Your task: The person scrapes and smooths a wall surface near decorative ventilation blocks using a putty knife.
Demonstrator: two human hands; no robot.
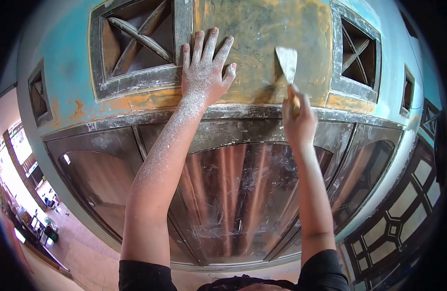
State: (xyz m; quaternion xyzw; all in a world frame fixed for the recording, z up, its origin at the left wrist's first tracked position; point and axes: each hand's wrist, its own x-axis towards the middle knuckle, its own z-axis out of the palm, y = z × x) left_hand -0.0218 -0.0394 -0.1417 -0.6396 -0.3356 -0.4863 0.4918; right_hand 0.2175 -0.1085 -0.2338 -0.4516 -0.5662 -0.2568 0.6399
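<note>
Dusted with pale powder, my left hand [204, 72] lies flat with fingers spread on the wall panel's left part, beside the carved vent frame. My right hand [300, 116] grips the handle of a scraper [287, 63], whose wide pale blade points up over the panel. The panel [252, 29] shows patchy yellow-brown and dark grey, with scraped marks. Whether the blade's edge touches the surface is hard to tell. White dust also covers my left forearm.
Vent openings with crossed bars [141, 36] [357, 53] flank the panel. Below are dark-framed glass panes [233, 194] with curtains behind. Turquoise wall paint [63, 53] surrounds the vents. A patterned door [402, 213] stands at right; floor items [50, 233] lie at lower left.
</note>
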